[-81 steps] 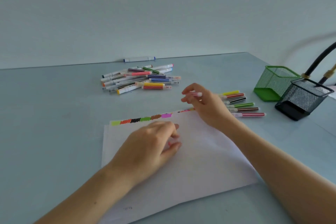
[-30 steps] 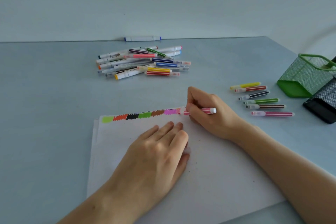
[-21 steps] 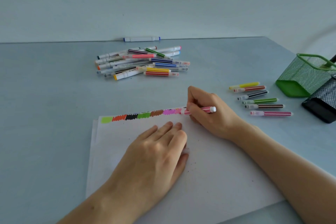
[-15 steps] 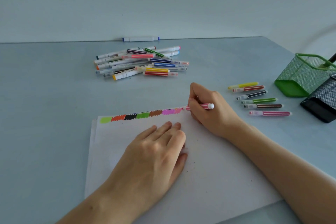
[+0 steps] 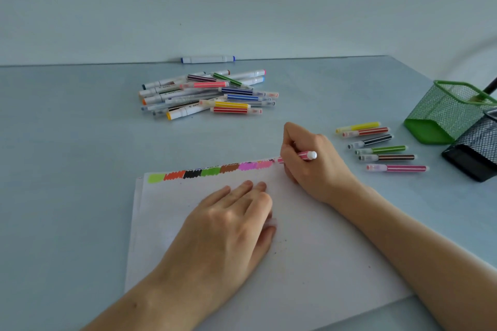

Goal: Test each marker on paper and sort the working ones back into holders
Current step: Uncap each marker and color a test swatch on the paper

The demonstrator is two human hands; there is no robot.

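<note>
The right hand (image 5: 312, 161) pinches a pink striped marker (image 5: 305, 155) with curled fingers. The marker's long axis runs left to right, tip pointing left at the top edge of the white paper sheet (image 5: 309, 250), white end cap to the right. The left hand (image 5: 228, 226) lies flat on the sheet, fingers straight. A band of coloured test scribbles (image 5: 212, 170) runs along the sheet's top edge. A green mesh holder (image 5: 446, 113) and a black mesh holder (image 5: 478, 148) stand tilted at right; their contents cannot be made out. Six capped markers (image 5: 382, 146) lie in a row between hand and holders. A loose pile of markers (image 5: 207, 93) lies farther back on the pale blue table (image 5: 67, 156).
</note>
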